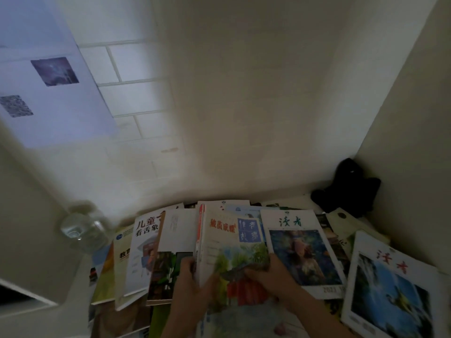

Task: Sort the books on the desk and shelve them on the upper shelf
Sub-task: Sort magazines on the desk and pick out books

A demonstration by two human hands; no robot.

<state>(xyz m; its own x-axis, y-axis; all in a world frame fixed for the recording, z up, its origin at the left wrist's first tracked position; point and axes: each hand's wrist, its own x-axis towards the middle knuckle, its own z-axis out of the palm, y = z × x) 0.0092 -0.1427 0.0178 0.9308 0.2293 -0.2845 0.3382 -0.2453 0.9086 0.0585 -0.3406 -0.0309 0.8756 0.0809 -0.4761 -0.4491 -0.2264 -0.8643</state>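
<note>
The books (244,252) lie spread in overlapping rows on the white tabletop (73,313), which fills the lower part of your view, and they reach from the left edge up to the corner of the walls on the right. Above them you see the pale wall (244,93), and on its left side hangs a large white sheet (48,81) with a small purple picture and a grey square printed on it.

The biggest covers lie to your right: a magazine with a waterfall picture (390,289) at the far right, and next to it a magazine with a dark blue picture (302,254). To your left, a white book with large black characters (144,252) lies on top of a yellow-green one (107,276).

In the middle, you hold up a thin stack, and its front cover is a magazine with red characters and green trees (231,252). Your left hand (192,284) grips the left edge of this stack, with the fingers curled round the spines. Your right hand (273,276) pinches the lower right part of the front cover, the thumb on top of the page. So the stack stands between your two hands, just above the other books.

A black soft toy (346,189) sits in the far right corner, well apart from your hands. A clear glass jar (83,228), blurred, stands at the left, near the edge of the books.
</note>
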